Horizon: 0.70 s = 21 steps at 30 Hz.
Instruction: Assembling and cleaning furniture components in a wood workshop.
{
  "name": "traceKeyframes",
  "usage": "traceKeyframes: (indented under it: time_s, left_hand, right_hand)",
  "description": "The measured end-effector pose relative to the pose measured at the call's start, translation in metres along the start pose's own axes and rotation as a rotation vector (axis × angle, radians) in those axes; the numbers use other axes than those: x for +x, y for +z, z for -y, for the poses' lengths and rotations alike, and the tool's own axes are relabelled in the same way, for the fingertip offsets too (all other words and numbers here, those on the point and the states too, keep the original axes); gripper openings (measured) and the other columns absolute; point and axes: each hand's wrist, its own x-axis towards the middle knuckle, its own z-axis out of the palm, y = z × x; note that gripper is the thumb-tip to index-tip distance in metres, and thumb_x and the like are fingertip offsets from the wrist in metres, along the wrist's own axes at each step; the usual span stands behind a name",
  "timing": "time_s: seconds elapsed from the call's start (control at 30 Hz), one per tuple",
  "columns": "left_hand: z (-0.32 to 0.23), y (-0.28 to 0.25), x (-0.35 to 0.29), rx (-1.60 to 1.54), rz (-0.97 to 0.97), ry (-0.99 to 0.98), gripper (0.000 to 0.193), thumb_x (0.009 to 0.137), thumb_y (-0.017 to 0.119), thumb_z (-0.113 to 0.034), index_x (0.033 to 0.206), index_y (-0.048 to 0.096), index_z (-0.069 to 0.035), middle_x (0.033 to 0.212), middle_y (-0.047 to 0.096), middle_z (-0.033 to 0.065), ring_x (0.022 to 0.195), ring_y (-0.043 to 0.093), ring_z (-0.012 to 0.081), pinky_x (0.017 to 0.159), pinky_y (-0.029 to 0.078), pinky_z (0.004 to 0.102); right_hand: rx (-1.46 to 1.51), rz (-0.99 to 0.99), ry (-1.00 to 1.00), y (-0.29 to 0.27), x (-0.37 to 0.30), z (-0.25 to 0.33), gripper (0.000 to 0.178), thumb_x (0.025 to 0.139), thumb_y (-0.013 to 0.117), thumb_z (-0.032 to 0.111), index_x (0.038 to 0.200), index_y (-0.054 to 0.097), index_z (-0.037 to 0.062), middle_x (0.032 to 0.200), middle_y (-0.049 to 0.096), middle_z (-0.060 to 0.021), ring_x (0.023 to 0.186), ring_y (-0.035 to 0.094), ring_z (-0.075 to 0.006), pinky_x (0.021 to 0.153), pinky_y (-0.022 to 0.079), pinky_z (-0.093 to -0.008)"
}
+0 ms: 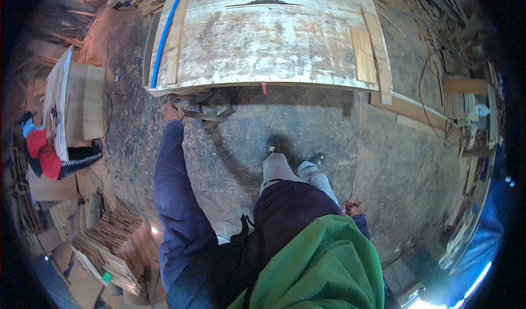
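Observation:
My left hand [173, 113] is closed at the end of a short wooden bar [204, 116], just below the left front corner of a wooden saw table [274, 46]. Under the table edge, the bar reaches toward dark parts that are partly hidden. A toothed circular saw blade [264, 3] sticks up through a slot in the tabletop. Down by my right hip, my right hand [354, 206] is curled into a fist, touching neither table nor bar; whatever it may hold is hidden. A small red piece [264, 89] hangs at the table's front edge.
A blue strip [167, 32] runs along the table's left side. At the left, another person [46, 153] in red works at a wooden box-like bench [85, 101]. Stacked thin boards [118, 238] stand lower left. Planks [416, 112] and a cable [422, 84] lie at the right.

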Motion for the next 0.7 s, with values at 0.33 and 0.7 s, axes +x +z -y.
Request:
traceKeyframes:
  time_s: [0.33, 0.7]
  left_hand:
    - [-0.069, -0.013, -0.035, 0.042, -0.021, 0.381, 0.019, 0.073, 0.062, -0.021, 0.080, 0.061, -0.004, 0.075, 0.061, 0.0177, 0.073, 0.059, 0.0345, 0.068, 0.047, 0.0425]
    - [-0.205, -0.027, -0.171, 0.103, 0.140, 1.150, 0.015, 0.078, 0.055, -0.017, 0.081, 0.057, -0.003, 0.077, 0.059, 0.0203, 0.072, 0.057, 0.0383, 0.063, 0.045, 0.0455]
  right_hand:
    - [-0.139, -0.014, -0.074, 0.058, -0.012, 0.020, 0.017, 0.081, 0.058, 0.009, 0.068, 0.048, 0.0088, 0.058, 0.052, -0.0033, 0.045, 0.051, -0.0169, 0.039, 0.043, -0.0301]
    - [-0.280, -0.127, -0.194, 0.064, 0.030, 0.016, 0.017, 0.077, 0.054, 0.018, 0.078, 0.061, 0.0034, 0.061, 0.055, -0.0029, 0.054, 0.054, -0.0106, 0.050, 0.046, -0.0281]
